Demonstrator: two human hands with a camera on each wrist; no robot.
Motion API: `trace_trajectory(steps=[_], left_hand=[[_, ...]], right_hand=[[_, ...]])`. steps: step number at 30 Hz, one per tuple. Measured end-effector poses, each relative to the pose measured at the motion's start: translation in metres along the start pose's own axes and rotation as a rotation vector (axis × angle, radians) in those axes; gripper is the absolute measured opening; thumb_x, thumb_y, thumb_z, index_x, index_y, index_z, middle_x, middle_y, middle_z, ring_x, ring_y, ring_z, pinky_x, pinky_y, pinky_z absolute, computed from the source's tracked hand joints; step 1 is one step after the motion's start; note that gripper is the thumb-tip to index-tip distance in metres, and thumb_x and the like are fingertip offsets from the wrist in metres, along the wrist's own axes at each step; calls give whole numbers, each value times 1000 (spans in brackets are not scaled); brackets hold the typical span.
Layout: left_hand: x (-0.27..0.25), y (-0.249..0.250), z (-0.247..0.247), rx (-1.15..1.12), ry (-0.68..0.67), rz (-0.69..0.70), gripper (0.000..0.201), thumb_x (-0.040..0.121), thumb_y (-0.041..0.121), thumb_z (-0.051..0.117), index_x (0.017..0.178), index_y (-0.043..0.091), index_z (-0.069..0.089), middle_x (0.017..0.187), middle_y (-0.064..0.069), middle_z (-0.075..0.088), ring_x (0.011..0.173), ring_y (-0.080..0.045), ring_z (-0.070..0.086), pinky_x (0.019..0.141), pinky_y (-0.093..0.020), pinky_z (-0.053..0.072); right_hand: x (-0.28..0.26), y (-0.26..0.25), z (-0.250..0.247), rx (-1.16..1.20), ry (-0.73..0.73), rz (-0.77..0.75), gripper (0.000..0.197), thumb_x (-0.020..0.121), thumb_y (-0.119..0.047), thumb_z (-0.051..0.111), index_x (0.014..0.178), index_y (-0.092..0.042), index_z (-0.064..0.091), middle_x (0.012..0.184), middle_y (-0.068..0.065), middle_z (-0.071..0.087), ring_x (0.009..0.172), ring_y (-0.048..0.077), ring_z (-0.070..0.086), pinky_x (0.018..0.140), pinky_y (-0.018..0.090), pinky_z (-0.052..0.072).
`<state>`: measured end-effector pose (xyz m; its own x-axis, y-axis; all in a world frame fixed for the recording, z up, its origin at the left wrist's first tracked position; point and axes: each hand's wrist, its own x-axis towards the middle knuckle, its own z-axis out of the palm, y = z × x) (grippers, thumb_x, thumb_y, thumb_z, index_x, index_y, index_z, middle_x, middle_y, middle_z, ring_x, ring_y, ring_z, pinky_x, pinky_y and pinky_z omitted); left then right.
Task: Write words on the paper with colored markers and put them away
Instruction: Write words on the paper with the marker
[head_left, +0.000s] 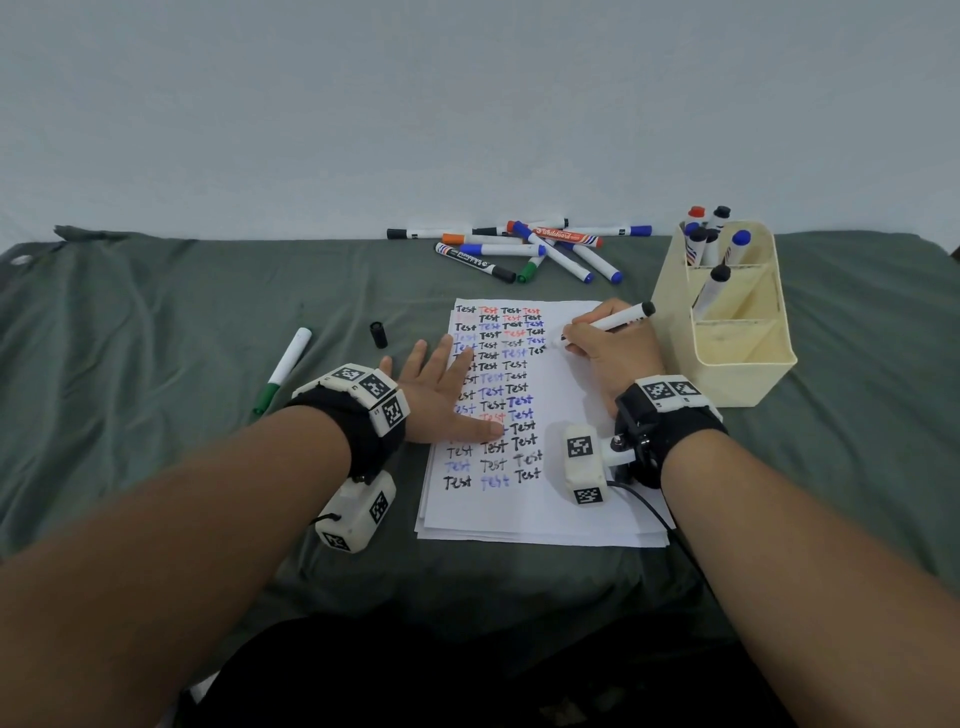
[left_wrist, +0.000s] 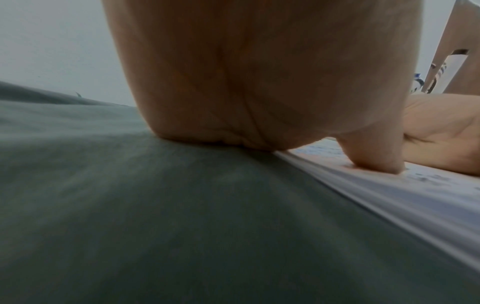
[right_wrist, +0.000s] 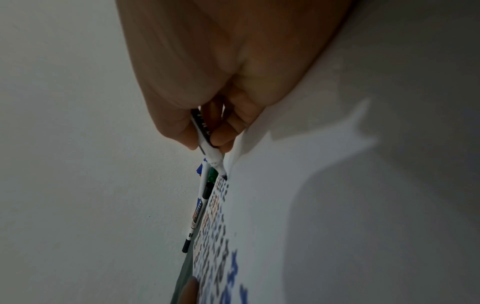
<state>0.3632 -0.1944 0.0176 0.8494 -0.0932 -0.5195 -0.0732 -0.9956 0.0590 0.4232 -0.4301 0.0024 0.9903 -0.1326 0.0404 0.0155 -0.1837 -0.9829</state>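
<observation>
A white paper (head_left: 566, 499) lies on the green cloth, filled with rows of "Test" in black, red and blue. My right hand (head_left: 605, 345) grips an uncapped black marker (head_left: 610, 323), its tip touching the paper at the end of an upper row; the right wrist view shows the marker (right_wrist: 207, 142) pinched between thumb and fingers. My left hand (head_left: 441, 387) lies flat with spread fingers on the paper's left edge, thumb (left_wrist: 374, 156) pressing the sheet (left_wrist: 389, 197). The marker's black cap (head_left: 378, 334) lies left of the paper.
A cream organiser (head_left: 727, 332) with several markers upright in its back compartments stands right of the paper. A pile of loose markers (head_left: 519, 247) lies against the wall. One green-capped marker (head_left: 283, 368) lies on the cloth (head_left: 156, 332) at left.
</observation>
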Motion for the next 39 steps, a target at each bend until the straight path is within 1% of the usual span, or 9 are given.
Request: trace_trajectory(steps=[6,11,16,21,25,28,32,36,39], left_hand=[[-2,0,-1,-11,-11,-3,123,63,99,34,150,36,-26,157,8,-37,146,-23,-30,116,-59,-13],[-2,1,-1,-13,-9,3,122,65,98,35,150,35,-26,157,8,-37,146,-23,-30,116,-59,-14],[-1,0,-1,-10,-5,6,123,65,98,35,150,35,-26,157,8,-36,147,-24,-29,116,-59,-13],[-1,-1,0,-7,5,12,122,66,97,35,151,35,-25,158,7,-35,147,-24,-29,116,-60,-13],[-2,0,-1,-10,4,17,120,67,96,37,151,34,-24,158,7,-35,147,-24,-29,116,-60,-13],[-3,0,-1,-13,5,21,120,68,96,37,151,35,-24,158,7,-35,147,-24,-29,116,-59,-13],[-1,-1,0,-13,26,19,121,67,96,37,152,34,-21,159,7,-33,148,-25,-26,116,-59,-13],[2,-3,4,-10,66,26,121,66,97,36,153,35,-18,161,6,-30,149,-25,-23,117,-59,-10],[0,-6,3,37,131,48,115,66,98,32,155,35,-8,165,5,-16,152,-26,-8,118,-58,3]], right_hand=[[0,-2,1,-34,4,8,16,76,-12,73,71,-25,64,65,-11,70,64,5,66,71,33,55],[0,-1,0,-7,2,10,15,73,-15,72,68,-25,63,64,-8,70,60,4,65,66,30,52],[0,-1,0,-24,-4,9,14,74,-16,74,70,-27,66,71,-7,72,72,12,69,74,35,57],[-3,-2,-3,21,42,24,10,78,-14,74,79,-21,68,70,-5,73,64,4,66,69,29,56],[-7,-10,-2,119,71,43,8,80,-16,78,84,-19,71,76,-1,75,74,11,72,74,27,60],[-10,-14,2,132,61,10,12,79,-24,83,84,-22,73,74,-4,75,66,6,68,69,24,59],[-18,-11,9,262,-79,40,11,78,-25,87,80,-19,79,69,7,72,59,16,65,56,24,53],[-20,-3,9,474,-161,153,13,92,-12,72,82,-9,79,66,11,68,55,20,61,53,25,50],[-17,-3,7,549,-199,176,19,98,-4,57,90,-6,75,69,12,68,57,19,64,57,26,50]])
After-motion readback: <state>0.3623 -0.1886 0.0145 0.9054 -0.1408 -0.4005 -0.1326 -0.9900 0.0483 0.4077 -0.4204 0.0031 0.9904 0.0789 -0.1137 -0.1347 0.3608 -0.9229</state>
